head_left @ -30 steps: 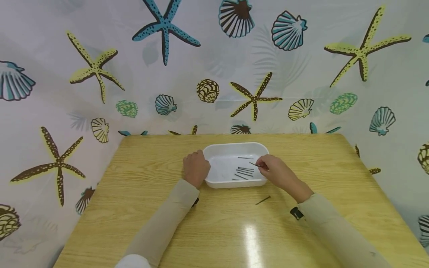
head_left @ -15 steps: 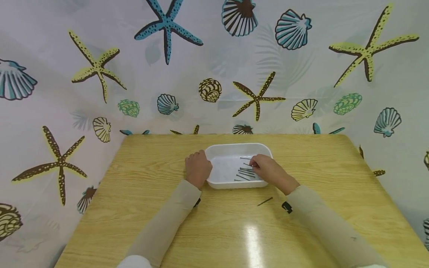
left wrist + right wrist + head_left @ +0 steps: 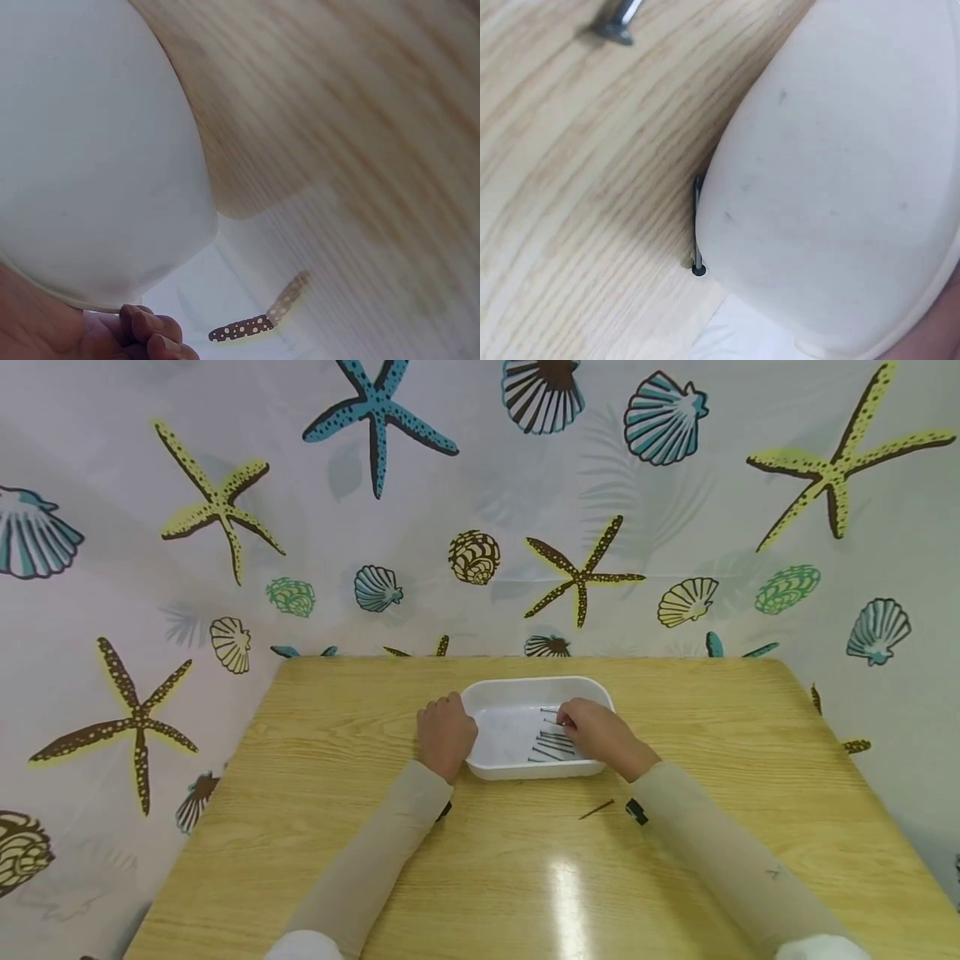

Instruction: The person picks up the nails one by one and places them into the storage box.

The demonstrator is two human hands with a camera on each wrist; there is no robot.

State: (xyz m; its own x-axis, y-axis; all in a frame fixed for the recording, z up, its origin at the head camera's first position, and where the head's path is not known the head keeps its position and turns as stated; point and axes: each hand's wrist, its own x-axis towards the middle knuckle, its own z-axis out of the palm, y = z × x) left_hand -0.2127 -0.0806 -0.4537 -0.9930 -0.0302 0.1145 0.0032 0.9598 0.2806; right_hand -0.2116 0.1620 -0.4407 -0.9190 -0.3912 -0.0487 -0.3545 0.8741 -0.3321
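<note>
A white oval-cornered plastic tray [image 3: 498, 771] stands on the table, with several thin metal nails [image 3: 553, 743] lying in its right half. My left hand [image 3: 446, 737] grips the tray's left end; in the left wrist view its curled fingers [image 3: 154, 330] show at the rim. Over the right side of the tray, my right hand [image 3: 603, 735] has its fingertips together at a nail [image 3: 550, 722], whose other end the fingers hide. In the right wrist view only a bit of that hand [image 3: 934, 330] shows behind the tray wall [image 3: 840, 172].
One loose nail [image 3: 597, 809] lies on the wooden table [image 3: 480, 860] in front of the tray. In the right wrist view, a nail [image 3: 697, 229] lies against the tray's outside, and another nail's head [image 3: 615, 31] shows at the top. A shell-and-starfish curtain [image 3: 420, 527] hangs behind.
My right hand has moved left and further over the tray, carrying the pinched nail toward the other nails. The left hand stays on the tray's end. The view has shifted slightly.
</note>
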